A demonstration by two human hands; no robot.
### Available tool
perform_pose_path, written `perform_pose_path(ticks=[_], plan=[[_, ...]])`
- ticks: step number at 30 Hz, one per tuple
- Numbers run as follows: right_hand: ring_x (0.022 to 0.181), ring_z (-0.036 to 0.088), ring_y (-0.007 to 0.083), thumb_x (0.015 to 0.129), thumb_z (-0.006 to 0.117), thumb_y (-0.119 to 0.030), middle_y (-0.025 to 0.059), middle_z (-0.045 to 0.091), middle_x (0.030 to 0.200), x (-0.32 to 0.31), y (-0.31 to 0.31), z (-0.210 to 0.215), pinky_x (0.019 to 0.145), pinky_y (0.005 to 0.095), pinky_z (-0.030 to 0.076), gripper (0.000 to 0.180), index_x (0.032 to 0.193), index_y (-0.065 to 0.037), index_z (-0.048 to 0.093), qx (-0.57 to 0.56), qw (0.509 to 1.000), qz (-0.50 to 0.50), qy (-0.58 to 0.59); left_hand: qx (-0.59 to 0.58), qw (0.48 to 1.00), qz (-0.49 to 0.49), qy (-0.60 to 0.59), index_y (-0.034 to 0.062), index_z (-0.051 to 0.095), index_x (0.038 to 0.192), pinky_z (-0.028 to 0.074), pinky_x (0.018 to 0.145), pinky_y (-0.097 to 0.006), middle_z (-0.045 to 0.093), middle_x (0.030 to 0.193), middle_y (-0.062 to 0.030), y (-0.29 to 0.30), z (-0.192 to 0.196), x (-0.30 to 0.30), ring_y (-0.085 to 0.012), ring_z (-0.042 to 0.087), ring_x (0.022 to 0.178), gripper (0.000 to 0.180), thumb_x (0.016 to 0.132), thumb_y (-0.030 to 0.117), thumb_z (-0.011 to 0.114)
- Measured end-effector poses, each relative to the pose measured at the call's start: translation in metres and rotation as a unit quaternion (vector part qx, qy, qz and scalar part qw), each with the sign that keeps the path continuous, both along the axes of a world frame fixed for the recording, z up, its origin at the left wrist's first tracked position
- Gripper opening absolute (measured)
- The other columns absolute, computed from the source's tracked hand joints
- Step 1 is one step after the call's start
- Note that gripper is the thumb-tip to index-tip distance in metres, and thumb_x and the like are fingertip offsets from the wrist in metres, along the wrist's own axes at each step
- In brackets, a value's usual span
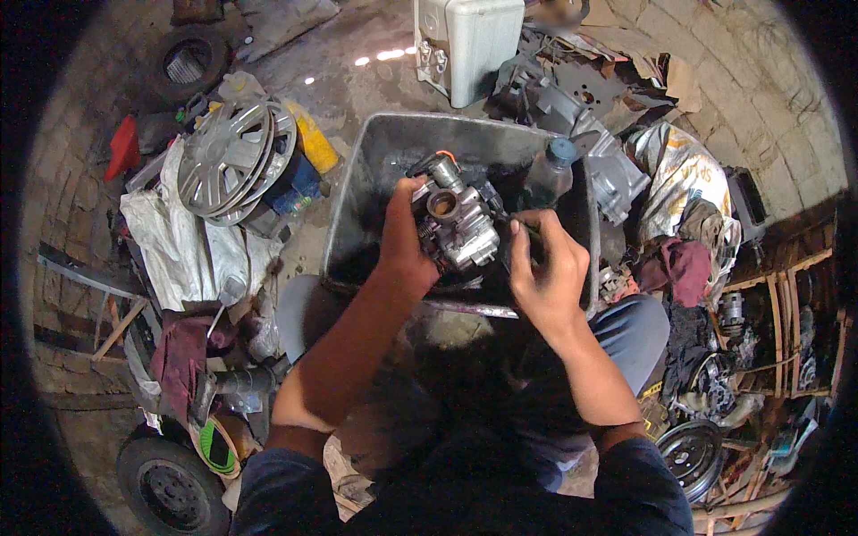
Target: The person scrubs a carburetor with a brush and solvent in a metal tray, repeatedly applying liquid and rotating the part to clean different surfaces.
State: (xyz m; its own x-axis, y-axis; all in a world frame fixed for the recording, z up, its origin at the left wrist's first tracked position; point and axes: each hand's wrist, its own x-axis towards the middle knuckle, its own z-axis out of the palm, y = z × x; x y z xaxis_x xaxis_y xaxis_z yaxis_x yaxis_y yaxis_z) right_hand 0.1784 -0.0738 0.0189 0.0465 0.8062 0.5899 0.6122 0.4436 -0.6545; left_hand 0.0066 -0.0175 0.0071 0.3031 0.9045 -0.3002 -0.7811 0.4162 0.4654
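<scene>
Above a grey plastic tub (349,196) I hold a silver metal carburetor (469,234), its round bore facing up toward me. My left hand (407,239) is closed around its left side, thumb along the upper edge. Close to the carburetor's right side is my right hand (550,268), thumb and fingers pinched together. Whatever lies in that pinch is dark and too hard to make out. A clear bottle with a blue cap (560,154) stands inside the tub at its far right corner. Shadow hides much of the tub's bottom.
Silver wheel covers (228,165) and a yellow container (310,138) lie to the left. A white metal box (469,49) stands beyond the tub. Metal castings (609,170) crowd its right side. A small tyre (172,487) rests at lower left, a black wheel rim (690,456) at lower right.
</scene>
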Motion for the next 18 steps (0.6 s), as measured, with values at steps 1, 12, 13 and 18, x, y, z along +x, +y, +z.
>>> perform_pose_path(ticks=[1,12,13,18], plan=[[0.076,0.069,0.0388,0.091,0.066,0.004,0.0220,0.066,0.083,-0.002,-0.003,0.003,0.067,0.0411,0.053,0.006,0.095,0.004,0.061,0.011,1.000,0.024,-0.001,-0.004,1.000,0.000,0.001,0.0106,0.067,0.112,0.061,0.087,-0.044,0.074,0.104,-0.0099,-0.003,0.001,-0.001,-0.0262,0.074,0.092,0.033,0.095,0.036,0.054],[0.075,0.071,0.0393,0.091,0.067,0.002,0.0217,0.069,0.083,-0.008,-0.005,0.002,0.067,0.0407,0.054,0.006,0.096,0.002,0.063,-0.013,0.999,0.042,0.008,0.061,0.998,0.002,0.029,0.0115,0.064,0.117,0.059,0.091,-0.045,0.072,0.109,-0.0093,0.001,-0.009,-0.006,-0.0243,0.072,0.098,0.034,0.096,0.037,0.056],[0.075,0.071,0.0391,0.091,0.067,0.002,0.0215,0.069,0.082,-0.004,-0.001,-0.001,0.067,0.0406,0.054,0.007,0.096,0.002,0.063,-0.018,0.999,0.034,0.004,0.035,0.999,-0.002,0.006,0.0101,0.066,0.112,0.060,0.087,-0.045,0.073,0.102,-0.0090,0.005,-0.005,-0.003,-0.0253,0.073,0.091,0.033,0.094,0.035,0.056],[0.072,0.072,0.0325,0.091,0.067,0.002,0.0196,0.070,0.081,0.004,0.004,0.009,0.067,0.0380,0.053,0.008,0.098,0.001,0.066,-0.029,1.000,0.002,0.010,0.056,0.996,0.019,0.071,0.0109,0.066,0.113,0.060,0.086,-0.045,0.073,0.102,-0.0084,-0.002,0.004,-0.001,-0.0250,0.073,0.091,0.034,0.093,0.037,0.057]])
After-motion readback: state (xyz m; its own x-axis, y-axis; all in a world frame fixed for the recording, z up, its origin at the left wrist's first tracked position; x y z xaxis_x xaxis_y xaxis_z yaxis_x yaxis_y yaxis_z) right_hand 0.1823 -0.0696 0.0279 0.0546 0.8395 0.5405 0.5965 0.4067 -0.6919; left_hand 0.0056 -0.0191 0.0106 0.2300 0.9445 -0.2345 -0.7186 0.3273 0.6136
